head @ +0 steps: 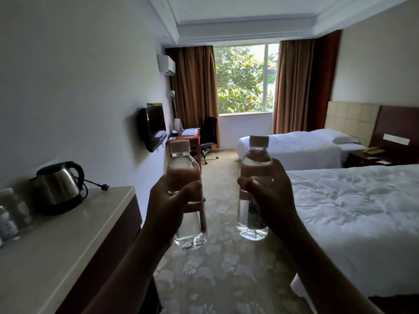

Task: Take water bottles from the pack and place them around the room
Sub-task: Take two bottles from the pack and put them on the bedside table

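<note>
Head view: hotel room seen down the aisle; both arms raised, one bottle per hand.
Near bed [353, 214]: white duvet, right of the aisle; no bottle visible on it.
Far bed [292, 148]: made up with a pillow; nothing placed there that can be seen.
Counter [68, 234]: pale top along the left wall; a kettle [59, 185] stands on it.
Counter bottles [10, 214]: blurred clear bottles at the far left edge of the counter. Either the pack or bottles already set down; cannot tell which.
Desk [191, 135]: by the window, well apart; white items on it, too small to read. Likely a drop point not yet served.
Nightstand [367, 156]: between the beds, a phone on it; no bottle seen. Another likely spot.
Left hand [167, 209]: fingers and thumb wrapped round the middle of the left bottle [189, 230], held upright over the carpet, cap on.
Right hand [269, 200]: curled round the middle of the right bottle [251, 223], also upright, capped, in the air just beside the near bed.
Progress: taking step done for these two; both in transit, neither placed. Judged early to midway, with the far end of the room left to do.
</note>
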### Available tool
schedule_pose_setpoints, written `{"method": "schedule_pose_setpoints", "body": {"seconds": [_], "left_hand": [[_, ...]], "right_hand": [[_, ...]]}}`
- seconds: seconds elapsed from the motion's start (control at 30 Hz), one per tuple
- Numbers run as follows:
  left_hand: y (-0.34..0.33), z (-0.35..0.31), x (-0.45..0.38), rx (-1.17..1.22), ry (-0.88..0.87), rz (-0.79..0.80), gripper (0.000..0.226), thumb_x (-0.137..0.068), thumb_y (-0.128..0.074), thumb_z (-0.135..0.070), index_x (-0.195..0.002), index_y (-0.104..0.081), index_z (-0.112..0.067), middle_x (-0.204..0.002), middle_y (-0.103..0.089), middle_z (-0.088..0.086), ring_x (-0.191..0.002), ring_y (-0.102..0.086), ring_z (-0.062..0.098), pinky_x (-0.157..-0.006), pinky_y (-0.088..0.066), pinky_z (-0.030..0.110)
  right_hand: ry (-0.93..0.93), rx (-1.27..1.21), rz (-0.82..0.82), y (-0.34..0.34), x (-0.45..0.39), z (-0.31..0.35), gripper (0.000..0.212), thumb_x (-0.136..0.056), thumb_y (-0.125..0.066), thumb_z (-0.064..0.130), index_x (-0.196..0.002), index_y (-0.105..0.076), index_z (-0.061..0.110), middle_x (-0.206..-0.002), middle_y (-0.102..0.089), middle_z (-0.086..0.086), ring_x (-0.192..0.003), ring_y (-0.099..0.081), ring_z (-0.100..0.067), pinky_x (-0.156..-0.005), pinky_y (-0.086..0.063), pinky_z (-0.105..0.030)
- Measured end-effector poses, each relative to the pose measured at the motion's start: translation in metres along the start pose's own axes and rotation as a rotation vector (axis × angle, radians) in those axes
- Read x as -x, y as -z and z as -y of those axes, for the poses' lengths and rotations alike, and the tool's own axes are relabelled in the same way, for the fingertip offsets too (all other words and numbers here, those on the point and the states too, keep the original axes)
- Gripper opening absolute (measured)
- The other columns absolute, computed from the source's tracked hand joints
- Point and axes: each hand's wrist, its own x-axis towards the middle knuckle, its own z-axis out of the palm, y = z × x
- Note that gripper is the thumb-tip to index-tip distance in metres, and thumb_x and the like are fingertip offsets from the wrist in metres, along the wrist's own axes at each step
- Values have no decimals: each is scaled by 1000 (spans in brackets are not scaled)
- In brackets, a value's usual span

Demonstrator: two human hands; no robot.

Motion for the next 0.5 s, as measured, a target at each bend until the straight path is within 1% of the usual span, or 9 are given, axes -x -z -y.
{"method": "schedule_pose_setpoints", "body": {"seconds": [0.07,0.13,0.23,0.33,0.37,0.43,0.5], "left_hand": [[-9,14,-36,-28,-13,-9,29,-66,-75,-30,-93,-70,-21,-85,-70,7,-75,-73,26,-62,-59,32],[-16,27,-69,-41,-15,-20,26,-71,-70,-25,-95,-69,-17,-86,-69,8,-74,-73,25,-62,-60,32],[-24,46,-115,-51,-14,-19,26,-72,-68,-25,-96,-67,-15,-87,-69,9,-76,-73,27,-60,-58,28],[-31,69,-164,-49,-12,-21,27,-72,-67,-26,-97,-66,-15,-88,-69,10,-77,-73,30,-58,-57,25],[-33,80,-180,-45,-19,-19,27,-72,-67,-26,-97,-66,-15,-88,-69,9,-77,-73,29,-58,-57,24],[-35,104,-214,-46,-36,-9,27,-72,-66,-26,-97,-66,-15,-85,-69,7,-75,-73,25,-59,-57,25],[-37,134,-247,-30,-31,-7,26,-72,-66,-25,-96,-66,-15,-82,-69,4,-73,-73,23,-59,-57,25]], "right_hand": [[11,11,20,-4,-39,-21,63,-67,-75,30,-123,-54,12,-97,-64,7,-85,-67,-1,-65,-57,-22],[24,22,36,-9,-74,-40,62,-67,-75,31,-123,-53,17,-97,-64,11,-87,-67,1,-67,-58,-22],[18,16,34,-16,-117,-67,63,-67,-74,32,-125,-53,19,-100,-65,9,-89,-67,-3,-71,-60,-26],[18,45,46,-24,-157,-98,69,-64,-75,40,-125,-52,18,-106,-63,5,-94,-67,-11,-76,-61,-34],[14,45,46,-28,-171,-111,71,-63,-74,43,-126,-52,18,-108,-63,3,-96,-66,-15,-77,-61,-37],[11,42,40,-37,-199,-140,71,-63,-74,41,-127,-51,18,-111,-64,0,-100,-66,-19,-79,-61,-41],[9,53,45,-49,-226,-173,68,-66,-74,37,-127,-51,19,-112,-63,2,-101,-66,-18,-80,-60,-39]]}}
